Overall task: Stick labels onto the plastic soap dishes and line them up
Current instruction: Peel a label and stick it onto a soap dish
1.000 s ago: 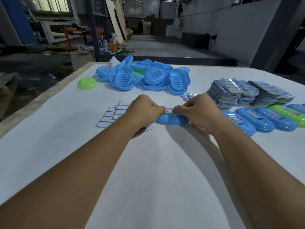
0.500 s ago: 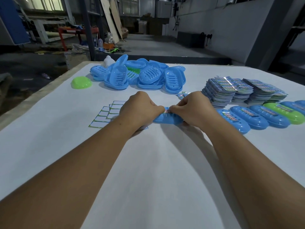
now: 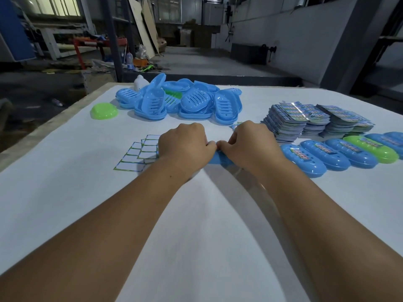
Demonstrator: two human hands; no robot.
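Observation:
A blue soap dish [image 3: 217, 159] lies on the white table in front of me, mostly covered by my hands. My left hand [image 3: 185, 147] and my right hand [image 3: 250, 144] both press down on it, fingertips meeting over its top; the label under them is hidden. To the right runs a row of labelled dishes [image 3: 335, 153], blue ones and one green [image 3: 373, 149]. Stacks of printed labels [image 3: 305, 118] stand behind that row. A heap of unlabelled blue dishes [image 3: 185, 101] lies at the far side.
Empty backing sheets [image 3: 139, 153] lie left of my left hand. A single green dish [image 3: 104, 110] sits at the far left near the table edge [image 3: 43, 127]. Beyond the table is a workshop floor with frames and boards.
My fingertips have closed together over the dish's top, covering the label that showed between them before. The view has shifted slightly.

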